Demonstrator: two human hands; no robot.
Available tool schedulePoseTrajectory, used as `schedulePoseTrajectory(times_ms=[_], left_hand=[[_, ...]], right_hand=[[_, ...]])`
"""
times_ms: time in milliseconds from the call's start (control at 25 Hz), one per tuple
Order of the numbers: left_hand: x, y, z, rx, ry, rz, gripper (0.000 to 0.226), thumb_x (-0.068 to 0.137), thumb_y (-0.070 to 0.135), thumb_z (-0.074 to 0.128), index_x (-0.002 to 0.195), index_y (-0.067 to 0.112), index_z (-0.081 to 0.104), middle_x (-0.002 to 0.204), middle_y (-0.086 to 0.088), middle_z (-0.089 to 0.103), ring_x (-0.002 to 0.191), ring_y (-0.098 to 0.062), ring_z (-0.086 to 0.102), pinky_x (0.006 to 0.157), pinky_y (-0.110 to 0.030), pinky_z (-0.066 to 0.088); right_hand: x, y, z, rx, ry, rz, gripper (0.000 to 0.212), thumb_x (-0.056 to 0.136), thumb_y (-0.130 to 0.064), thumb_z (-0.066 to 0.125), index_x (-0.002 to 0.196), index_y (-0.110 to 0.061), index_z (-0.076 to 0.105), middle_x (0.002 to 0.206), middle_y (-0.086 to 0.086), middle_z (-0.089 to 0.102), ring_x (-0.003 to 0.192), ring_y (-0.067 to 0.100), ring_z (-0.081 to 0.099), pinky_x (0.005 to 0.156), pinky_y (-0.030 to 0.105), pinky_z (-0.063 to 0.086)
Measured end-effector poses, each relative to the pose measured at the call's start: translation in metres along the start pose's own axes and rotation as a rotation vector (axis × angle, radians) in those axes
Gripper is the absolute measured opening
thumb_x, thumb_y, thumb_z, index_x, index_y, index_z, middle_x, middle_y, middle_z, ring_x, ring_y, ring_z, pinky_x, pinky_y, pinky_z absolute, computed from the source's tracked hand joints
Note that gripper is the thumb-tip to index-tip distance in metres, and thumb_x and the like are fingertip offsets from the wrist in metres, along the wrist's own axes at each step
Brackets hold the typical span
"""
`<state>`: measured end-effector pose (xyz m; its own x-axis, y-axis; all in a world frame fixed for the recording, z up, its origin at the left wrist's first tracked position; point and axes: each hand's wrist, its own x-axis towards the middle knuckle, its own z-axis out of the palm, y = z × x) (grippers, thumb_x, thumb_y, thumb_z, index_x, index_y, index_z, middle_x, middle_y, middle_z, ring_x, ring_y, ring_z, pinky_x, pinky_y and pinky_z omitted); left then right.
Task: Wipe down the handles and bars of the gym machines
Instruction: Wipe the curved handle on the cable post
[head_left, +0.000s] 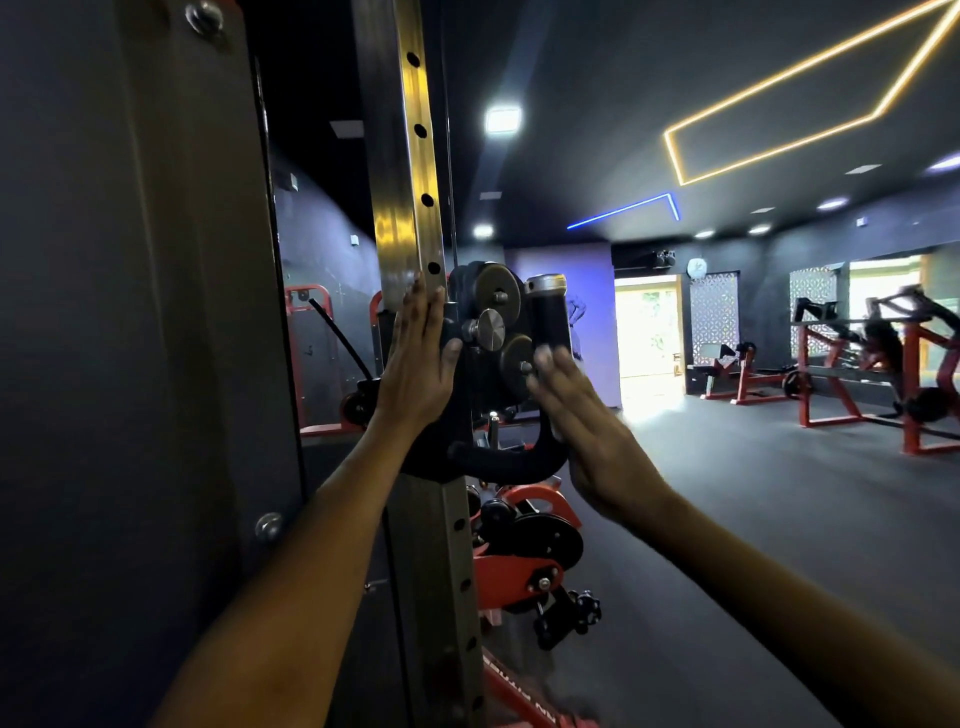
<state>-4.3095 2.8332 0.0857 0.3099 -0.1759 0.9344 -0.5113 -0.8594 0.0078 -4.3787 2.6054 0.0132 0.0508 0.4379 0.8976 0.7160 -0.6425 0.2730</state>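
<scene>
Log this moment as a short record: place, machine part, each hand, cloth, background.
place: gym, dark ceiling with light strips
machine part: black pulley carriage on a steel upright with holes
left hand: open, flat against the upright and the carriage's side
right hand: open, blurred, beside the black handle
cloth: none visible in either hand
background: red-framed machines on a dark floor, bright doorway
</scene>
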Motion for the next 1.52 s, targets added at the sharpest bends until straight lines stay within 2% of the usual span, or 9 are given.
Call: schedulePoseTrajectory(times_ms=[200, 360, 680, 800, 960, 1120, 1240, 1360, 1520], left_hand=[[-0.003, 0.004, 0.003, -0.066, -0.007, -0.068, 0.069, 0.099, 0.039, 0.029, 0.153, 0.009, 0.000, 0.161, -0.013, -0.009, 0.148, -0.022, -0.010, 0.119, -0.046, 0.007], [-0.013, 0.004, 0.007, -0.125, 0.000, -0.078, 0.069, 0.099, 0.024, 0.037, 0.153, 0.006, -0.003, 0.161, -0.011, -0.013, 0.148, -0.020, -0.010, 0.120, -0.039, 0.001], [-0.034, 0.005, 0.009, -0.137, -0.011, -0.076, 0.068, 0.099, 0.011, 0.039, 0.152, 0.003, -0.002, 0.159, -0.010, -0.013, 0.147, -0.019, -0.010, 0.120, -0.031, -0.004], [-0.035, 0.008, 0.008, -0.149, -0.025, -0.086, 0.068, 0.098, 0.010, 0.039, 0.152, 0.004, -0.002, 0.160, -0.014, -0.011, 0.147, -0.019, -0.011, 0.121, -0.036, -0.001], [-0.034, 0.004, 0.011, -0.164, 0.001, -0.070, 0.069, 0.098, 0.007, 0.040, 0.152, 0.003, -0.003, 0.160, -0.011, -0.013, 0.147, -0.018, -0.012, 0.120, -0.035, -0.003], [-0.035, 0.004, 0.011, -0.170, -0.023, -0.082, 0.067, 0.098, 0.012, 0.037, 0.152, 0.004, -0.003, 0.160, -0.010, -0.013, 0.147, -0.019, -0.012, 0.120, -0.033, -0.005], [-0.034, 0.007, 0.009, -0.171, -0.033, -0.096, 0.066, 0.098, 0.014, 0.035, 0.151, 0.001, -0.001, 0.160, -0.017, -0.009, 0.146, -0.019, -0.012, 0.120, -0.033, -0.005], [-0.036, 0.006, 0.009, -0.167, -0.044, -0.098, 0.066, 0.098, 0.015, 0.034, 0.151, 0.001, -0.002, 0.160, -0.017, -0.010, 0.145, -0.015, -0.015, 0.119, -0.028, -0.008], [-0.036, 0.003, 0.012, -0.162, -0.019, -0.089, 0.065, 0.099, 0.017, 0.034, 0.151, 0.000, -0.001, 0.160, -0.017, -0.010, 0.145, -0.013, -0.014, 0.118, -0.021, -0.009]], right_hand=[[-0.007, 0.004, -0.026, -0.056, -0.077, -0.162, 0.045, 0.096, 0.001, 0.024, 0.139, 0.000, 0.037, 0.146, 0.020, 0.036, 0.140, 0.029, 0.029, 0.112, 0.046, 0.029], [0.060, 0.017, -0.035, -0.137, -0.012, -0.105, 0.049, 0.090, 0.001, 0.031, 0.138, 0.000, 0.041, 0.148, 0.015, 0.035, 0.141, 0.027, 0.022, 0.117, 0.036, 0.013], [-0.055, -0.030, 0.053, -0.369, -0.054, -0.095, 0.060, 0.083, -0.003, 0.029, 0.143, -0.004, 0.022, 0.146, 0.018, 0.036, 0.145, 0.027, -0.001, 0.116, 0.042, 0.011], [-0.061, -0.036, 0.042, -0.199, -0.168, -0.200, 0.054, 0.087, -0.004, 0.032, 0.141, -0.006, 0.034, 0.144, 0.019, 0.040, 0.144, 0.026, 0.014, 0.115, 0.042, 0.023], [0.003, -0.032, 0.002, 0.201, 0.362, 0.324, 0.064, 0.077, 0.020, 0.030, 0.138, 0.002, 0.037, 0.146, 0.017, 0.033, 0.139, 0.023, 0.028, 0.117, 0.030, 0.021], [0.026, -0.046, 0.022, 0.443, 0.542, 0.678, 0.063, 0.078, 0.020, 0.030, 0.139, 0.004, 0.036, 0.144, 0.013, 0.039, 0.136, 0.009, 0.032, 0.115, 0.022, 0.023], [-0.033, -0.077, 0.040, 0.652, 0.488, 0.910, 0.057, 0.085, 0.021, 0.032, 0.137, -0.002, 0.042, 0.139, 0.010, 0.047, 0.125, -0.002, 0.044, 0.105, 0.019, 0.038], [-0.034, -0.060, 0.025, 0.801, 0.435, 1.130, 0.037, 0.096, 0.003, 0.039, 0.126, -0.013, 0.055, 0.118, 0.012, 0.062, 0.084, 0.008, 0.060, 0.078, 0.028, 0.054], [0.068, 0.006, -0.030, 1.077, 0.368, 0.915, 0.023, 0.094, -0.005, 0.044, 0.095, -0.012, 0.066, 0.077, 0.001, 0.062, 0.065, 0.007, 0.055, 0.063, 0.019, 0.046]])
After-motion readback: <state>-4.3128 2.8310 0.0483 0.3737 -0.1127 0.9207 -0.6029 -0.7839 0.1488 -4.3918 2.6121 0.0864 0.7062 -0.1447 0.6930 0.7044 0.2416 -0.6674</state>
